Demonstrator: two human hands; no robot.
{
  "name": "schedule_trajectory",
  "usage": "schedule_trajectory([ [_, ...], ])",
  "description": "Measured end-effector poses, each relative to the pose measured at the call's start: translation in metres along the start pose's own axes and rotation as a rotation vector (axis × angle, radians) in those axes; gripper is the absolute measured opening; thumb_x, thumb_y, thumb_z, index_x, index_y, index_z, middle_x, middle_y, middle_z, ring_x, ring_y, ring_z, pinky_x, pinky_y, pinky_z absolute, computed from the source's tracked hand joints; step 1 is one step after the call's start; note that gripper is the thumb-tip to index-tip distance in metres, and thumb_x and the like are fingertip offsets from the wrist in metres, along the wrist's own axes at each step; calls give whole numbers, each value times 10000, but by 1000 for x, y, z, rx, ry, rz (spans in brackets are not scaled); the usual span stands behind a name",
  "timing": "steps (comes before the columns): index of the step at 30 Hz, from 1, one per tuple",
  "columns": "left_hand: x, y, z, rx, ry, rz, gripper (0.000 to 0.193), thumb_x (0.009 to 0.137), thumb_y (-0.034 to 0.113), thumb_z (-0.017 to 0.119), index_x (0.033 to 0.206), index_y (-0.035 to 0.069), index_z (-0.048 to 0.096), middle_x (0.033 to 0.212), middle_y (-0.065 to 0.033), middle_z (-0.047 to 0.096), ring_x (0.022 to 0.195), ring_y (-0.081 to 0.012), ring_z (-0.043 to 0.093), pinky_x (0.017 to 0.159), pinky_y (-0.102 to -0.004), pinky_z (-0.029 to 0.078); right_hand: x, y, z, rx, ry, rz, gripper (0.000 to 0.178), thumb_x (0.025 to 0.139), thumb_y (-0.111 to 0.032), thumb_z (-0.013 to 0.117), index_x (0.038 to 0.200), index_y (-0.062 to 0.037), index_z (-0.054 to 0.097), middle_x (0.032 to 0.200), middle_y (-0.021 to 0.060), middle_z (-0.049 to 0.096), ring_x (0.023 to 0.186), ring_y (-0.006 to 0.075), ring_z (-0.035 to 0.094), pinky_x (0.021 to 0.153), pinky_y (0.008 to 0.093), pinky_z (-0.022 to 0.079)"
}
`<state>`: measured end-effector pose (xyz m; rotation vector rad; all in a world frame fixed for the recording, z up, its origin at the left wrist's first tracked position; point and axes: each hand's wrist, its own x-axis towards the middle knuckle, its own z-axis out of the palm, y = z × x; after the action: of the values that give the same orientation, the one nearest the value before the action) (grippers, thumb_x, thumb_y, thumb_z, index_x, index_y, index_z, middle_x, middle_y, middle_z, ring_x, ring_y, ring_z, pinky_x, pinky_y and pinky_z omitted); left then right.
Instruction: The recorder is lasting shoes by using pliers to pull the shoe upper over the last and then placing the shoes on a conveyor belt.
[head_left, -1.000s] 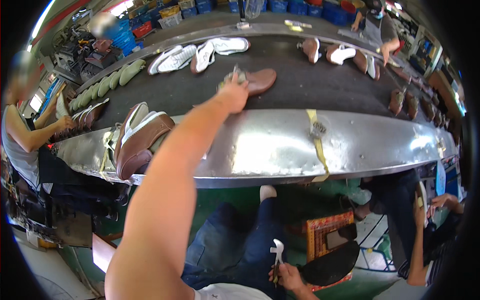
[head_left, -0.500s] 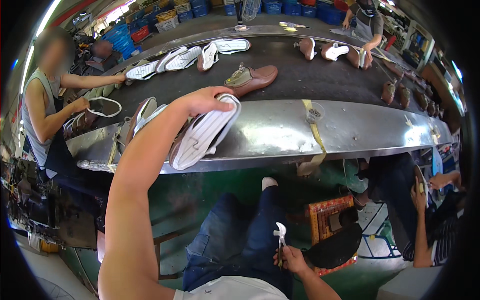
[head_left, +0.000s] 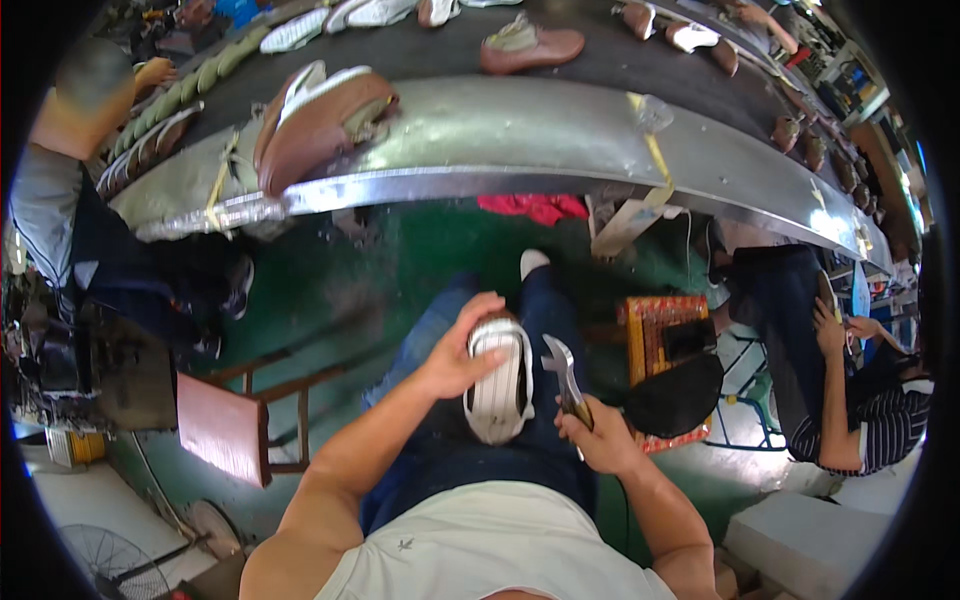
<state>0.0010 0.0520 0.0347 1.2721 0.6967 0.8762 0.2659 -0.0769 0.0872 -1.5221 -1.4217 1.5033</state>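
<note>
Over my lap, my left hand point(head_left: 458, 352) is closed round a shoe point(head_left: 494, 402), its white striped underside facing up and my thumb pressed across it. In my right hand point(head_left: 600, 438) are metal pincers point(head_left: 563, 374), gripped by the handles. Their curved jaws point up beside the shoe, a small gap apart from it. Toward the left end of the metal ledge lies a pair of brown shoes point(head_left: 325, 135). A single brown shoe point(head_left: 528, 50) sits farther back on the dark belt.
The metal ledge point(head_left: 500, 120) runs across ahead of my knees. More shoes line the belt's far side and right end. A reddish stool point(head_left: 222, 428) is at my left, a woven-topped seat point(head_left: 655, 350) at my right. Co-workers sit or stand left, right and at the far right.
My left hand has brought the shoe from the ledge down to my lap. My right hand has raised the pincers toward it. The view has tipped downward.
</note>
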Motion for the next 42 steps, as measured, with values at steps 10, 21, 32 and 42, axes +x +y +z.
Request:
schedule_trajectory([
  [10,-13,19,-8,202,-85,88,675,1044,370,556,1581,87,262,1636,-157,167,1531,-279,165,1226,-407,167,4,-51,16,44,-203,120,259,1022,-180,571,1206,-7,628,899,48,694,803,113,625,736,294,524],
  [21,3,22,-14,453,-67,55,558,1046,293,551,1511,32,385,1537,-190,415,1424,-298,428,1177,-386,329,50,-56,-18,-53,-338,261,256,1037,-225,572,1112,13,626,854,53,668,744,156,665,695,299,552],
  [32,13,-1,-19,314,-25,59,472,1004,120,613,1454,45,493,1504,-143,462,1398,-240,446,1156,-355,347,59,22,25,-488,172,-360,258,956,-157,658,1143,8,589,949,237,679,869,420,679,743,487,540],
  [42,7,8,15,58,178,-125,449,996,97,655,1425,75,528,1237,-41,610,1131,-133,562,1005,-303,469,19,-36,-18,-324,-296,98,213,984,-196,624,1047,3,583,994,222,684,875,389,689,765,442,534],
])
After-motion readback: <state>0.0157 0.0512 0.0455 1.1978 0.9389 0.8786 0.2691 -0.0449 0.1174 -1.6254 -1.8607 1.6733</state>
